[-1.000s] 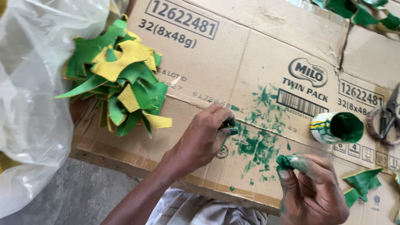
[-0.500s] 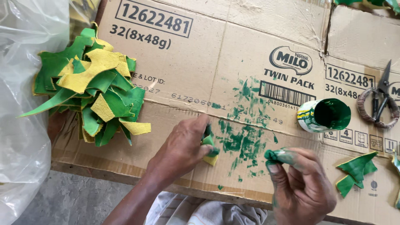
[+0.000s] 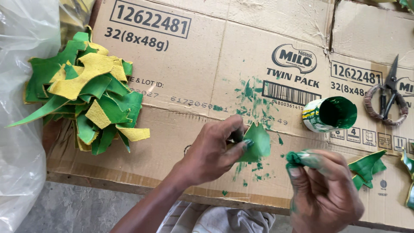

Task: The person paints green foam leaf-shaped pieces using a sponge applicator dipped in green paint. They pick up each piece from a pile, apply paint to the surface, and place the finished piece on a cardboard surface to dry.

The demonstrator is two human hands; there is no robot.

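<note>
While the left hand [image 3: 215, 151] pinches a green leaf piece [image 3: 257, 142], the right hand [image 3: 321, 190], just beside it, grips a paint-soaked dabber [image 3: 295, 158].

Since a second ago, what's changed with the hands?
The left hand has lifted a green cut piece off the cardboard, pinched in its fingers. The right hand still holds its paint-soaked green pad. Paint can, scissors and scrap pile unchanged.
</note>
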